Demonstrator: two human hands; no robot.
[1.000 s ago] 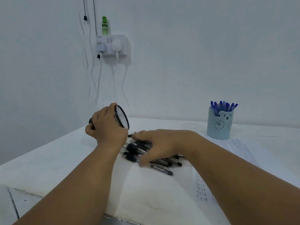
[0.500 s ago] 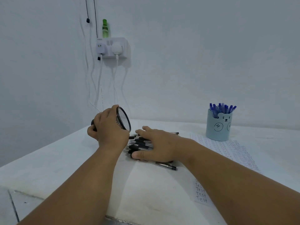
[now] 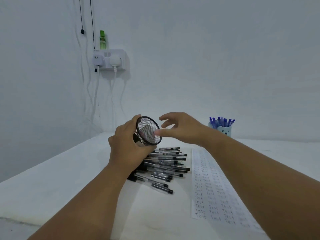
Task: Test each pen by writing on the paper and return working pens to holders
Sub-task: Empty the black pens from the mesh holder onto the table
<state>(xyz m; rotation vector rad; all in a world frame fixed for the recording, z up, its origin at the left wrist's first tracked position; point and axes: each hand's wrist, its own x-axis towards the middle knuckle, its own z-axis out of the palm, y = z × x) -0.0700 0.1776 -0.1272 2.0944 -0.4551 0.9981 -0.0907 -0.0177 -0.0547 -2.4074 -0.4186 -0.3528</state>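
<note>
My left hand (image 3: 127,141) grips a black mesh pen holder (image 3: 147,131), lifted above the table and tipped so its empty mouth faces right. My right hand (image 3: 183,129) hovers just right of that mouth with fingers spread and holds nothing. Below them several black pens (image 3: 166,165) lie in a pile on the white table (image 3: 60,184). To their right lies a sheet of paper (image 3: 214,191) covered with rows of the word "Test". A light blue bear-face holder (image 3: 224,131) with several blue pens stands at the back right.
A wall socket (image 3: 110,59) with plugs and hanging white cables sits on the back wall at left, with a green bottle (image 3: 102,39) on top. The table's left edge runs diagonally toward the near left corner.
My right hand has lifted off the pile of pens and risen to the holder's mouth. My left hand has raised the mesh holder higher. The pens now lie uncovered.
</note>
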